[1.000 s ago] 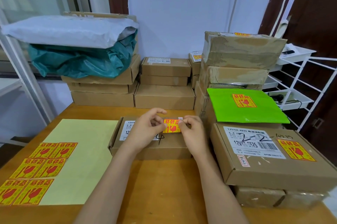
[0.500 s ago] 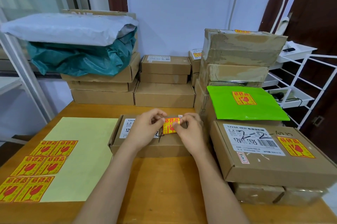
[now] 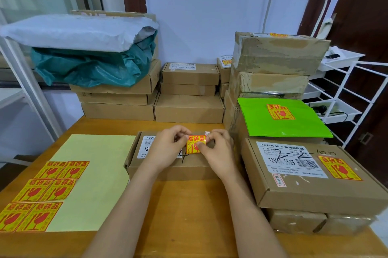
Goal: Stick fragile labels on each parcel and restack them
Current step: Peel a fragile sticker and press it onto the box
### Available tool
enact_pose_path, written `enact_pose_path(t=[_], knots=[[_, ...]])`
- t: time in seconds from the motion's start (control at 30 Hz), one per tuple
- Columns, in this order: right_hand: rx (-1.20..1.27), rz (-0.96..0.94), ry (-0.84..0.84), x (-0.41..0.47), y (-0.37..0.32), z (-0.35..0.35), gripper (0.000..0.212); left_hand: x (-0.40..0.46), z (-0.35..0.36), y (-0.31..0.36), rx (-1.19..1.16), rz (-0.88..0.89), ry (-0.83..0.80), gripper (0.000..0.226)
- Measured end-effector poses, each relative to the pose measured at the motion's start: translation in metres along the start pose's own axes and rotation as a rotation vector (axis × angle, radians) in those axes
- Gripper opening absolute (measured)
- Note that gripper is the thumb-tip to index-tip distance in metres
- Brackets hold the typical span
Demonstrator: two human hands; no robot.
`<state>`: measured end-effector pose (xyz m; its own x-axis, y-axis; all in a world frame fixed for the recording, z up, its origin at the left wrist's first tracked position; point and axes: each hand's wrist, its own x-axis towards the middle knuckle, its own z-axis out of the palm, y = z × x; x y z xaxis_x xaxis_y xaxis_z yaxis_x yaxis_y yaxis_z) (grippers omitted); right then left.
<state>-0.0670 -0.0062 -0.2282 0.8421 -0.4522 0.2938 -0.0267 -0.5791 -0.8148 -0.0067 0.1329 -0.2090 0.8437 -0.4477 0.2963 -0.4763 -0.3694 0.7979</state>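
From my head camera, my left hand and right hand meet over a flat cardboard box lying on the wooden surface in front of me. My fingers on both hands pinch a yellow-and-red fragile sticker by its side edges, holding it at the box's top; I cannot tell whether it already touches the cardboard. To my left lies a pale backing sheet with six more stickers along its left side. To my right sits a labelled box on top of a stack, with a green mailer carrying its own sticker behind it.
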Motion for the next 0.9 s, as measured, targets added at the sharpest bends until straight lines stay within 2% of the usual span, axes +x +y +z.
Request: enact_pose_path(t=[0.9], knots=[[-0.115, 0.005, 0.002, -0.0034, -0.0024, 0.0021, 0.022, 0.002, 0.0034, -0.001, 0.131, 0.035, -0.007, 0.009]])
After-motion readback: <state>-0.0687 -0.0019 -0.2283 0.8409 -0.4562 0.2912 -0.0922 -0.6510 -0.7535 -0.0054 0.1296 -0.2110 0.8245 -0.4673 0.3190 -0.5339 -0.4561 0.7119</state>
